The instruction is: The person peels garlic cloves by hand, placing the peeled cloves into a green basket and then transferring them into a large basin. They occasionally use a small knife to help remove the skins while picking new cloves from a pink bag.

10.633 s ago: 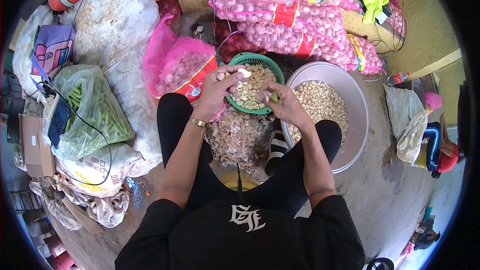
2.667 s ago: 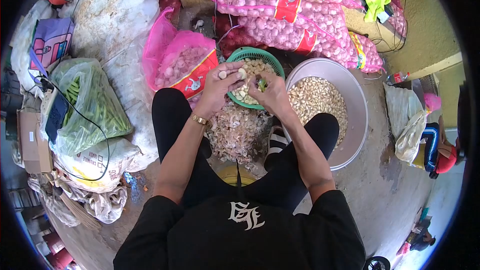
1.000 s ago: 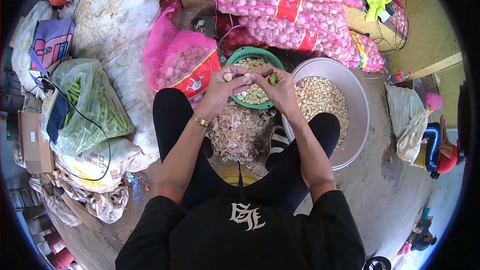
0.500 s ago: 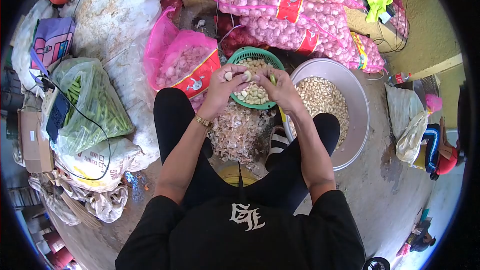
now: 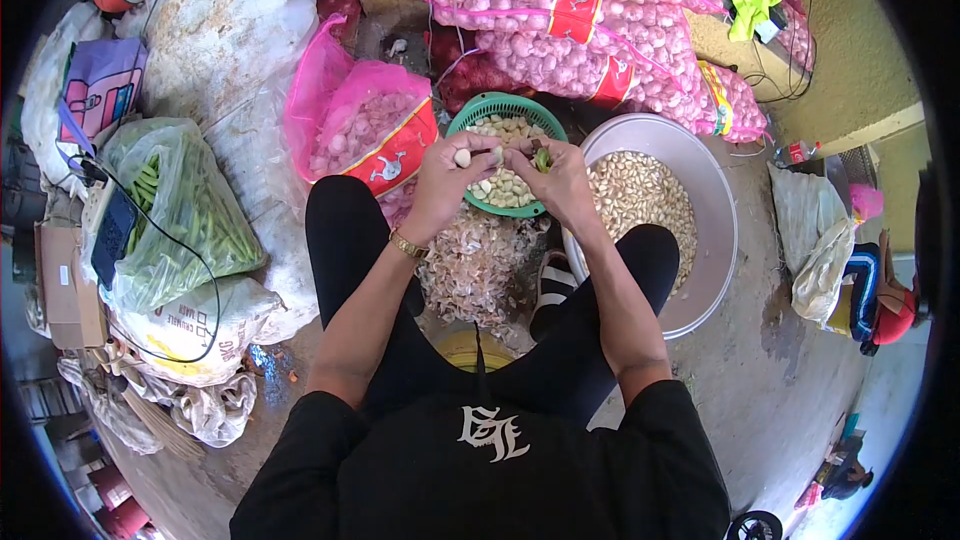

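My left hand (image 5: 440, 182) is closed on peeled garlic. One pale clove (image 5: 462, 157) shows at its fingers, and another (image 5: 497, 155) is pinched at the fingertips. Close beside it, my right hand (image 5: 562, 183) is closed round a small green-handled tool (image 5: 541, 159) that looks like a knife; most of it is hidden by the fingers. Both hands are above a green plastic basket (image 5: 467, 120) that holds peeled cloves. To the right stands a wide pale basin (image 5: 715, 240) of unpeeled cloves (image 5: 645, 195).
Papery garlic skins (image 5: 465, 275) are heaped between my feet. An open pink mesh sack (image 5: 325, 80) of garlic stands at the left, with full garlic sacks (image 5: 640, 40) stacked behind. A plastic bag of green pods (image 5: 180, 200) lies farther left. Another person (image 5: 848, 475) is at far right.
My right hand has turned slightly at the fingertips, and more of the green-handled tool shows. My left hand still holds the garlic, almost in the same place.
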Tool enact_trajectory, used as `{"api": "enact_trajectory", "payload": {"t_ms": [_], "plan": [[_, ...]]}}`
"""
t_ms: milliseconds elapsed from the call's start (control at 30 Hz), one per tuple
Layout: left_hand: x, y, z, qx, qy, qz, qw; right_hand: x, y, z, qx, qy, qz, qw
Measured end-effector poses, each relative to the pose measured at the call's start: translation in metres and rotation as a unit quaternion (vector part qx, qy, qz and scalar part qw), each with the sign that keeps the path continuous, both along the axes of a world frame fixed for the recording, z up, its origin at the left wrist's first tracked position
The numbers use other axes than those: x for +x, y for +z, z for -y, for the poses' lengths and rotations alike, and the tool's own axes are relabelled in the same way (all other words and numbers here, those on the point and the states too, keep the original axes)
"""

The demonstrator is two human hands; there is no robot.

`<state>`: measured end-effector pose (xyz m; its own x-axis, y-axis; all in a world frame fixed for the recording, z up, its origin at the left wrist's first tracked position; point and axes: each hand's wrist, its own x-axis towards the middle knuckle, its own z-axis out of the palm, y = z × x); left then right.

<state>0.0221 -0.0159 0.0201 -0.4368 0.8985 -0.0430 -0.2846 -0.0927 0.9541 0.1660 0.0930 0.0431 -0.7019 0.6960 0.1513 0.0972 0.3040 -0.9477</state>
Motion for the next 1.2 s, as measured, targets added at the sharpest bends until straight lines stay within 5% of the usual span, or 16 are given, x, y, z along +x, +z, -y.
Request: {"api": "enact_trajectory", "payload": {"t_ms": [133, 567, 633, 867, 933, 1200], "plan": [[0.003, -0.004, -0.001, 0.041, 0.017, -0.177, 0.983, 0.001, -0.002, 0.0, 0.064, -0.001, 0.006, 0.998], [-0.002, -0.004, 0.0, -0.007, 0.005, -0.249, 0.968, -0.008, -0.019, -0.009, 0.149, -0.013, 0.036, 0.988], [-0.004, 0.0, -0.001, -0.002, -0.021, -0.133, 0.991, -0.011, -0.016, -0.01, 0.169, -0.021, -0.029, 0.985], [-0.009, 0.003, 0.002, 0.005, -0.026, -0.023, 0.999, 0.0, 0.001, -0.007, 0.032, -0.029, 0.02, 0.999], [-0.009, 0.009, 0.001, -0.001, -0.056, 0.072, 0.996, -0.002, 0.003, -0.009, 0.03, 0.018, -0.047, 0.998], [-0.019, 0.017, 0.004, -0.005, -0.126, 0.072, 0.989, 0.002, 0.003, -0.019, 0.031, 0.11, -0.048, 0.992]]}}
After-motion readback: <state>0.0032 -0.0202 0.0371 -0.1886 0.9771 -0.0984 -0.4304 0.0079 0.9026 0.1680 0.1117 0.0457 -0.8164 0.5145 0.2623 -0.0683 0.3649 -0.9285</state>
